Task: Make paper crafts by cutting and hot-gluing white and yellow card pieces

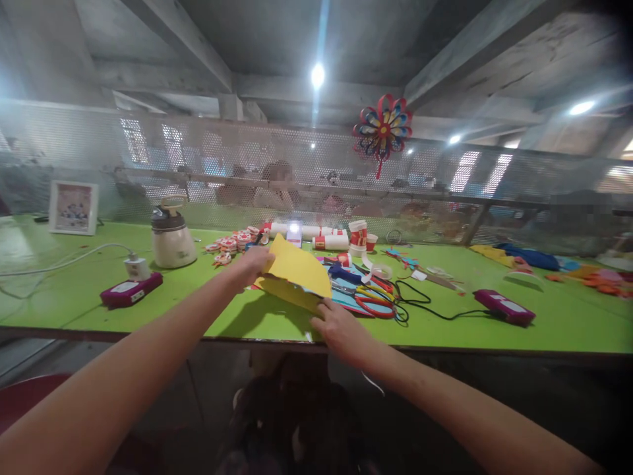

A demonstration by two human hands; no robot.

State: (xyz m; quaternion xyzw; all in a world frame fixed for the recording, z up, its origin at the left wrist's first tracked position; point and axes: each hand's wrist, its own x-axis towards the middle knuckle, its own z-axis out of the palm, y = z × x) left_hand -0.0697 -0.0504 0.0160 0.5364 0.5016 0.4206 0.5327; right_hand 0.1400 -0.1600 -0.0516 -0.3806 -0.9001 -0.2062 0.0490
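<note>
- I judge the yellow sheet (301,264) light, bendy and easily creased; opposite edges suit a gentle pinch.
- It looks plain, bent over into two layers.
- I see it above the green table (435,333), near its front edge.
- My left hand (253,264) pinches its left edge, fingers nearly closed; my right hand (342,331) likewise grips its near right corner.
</note>
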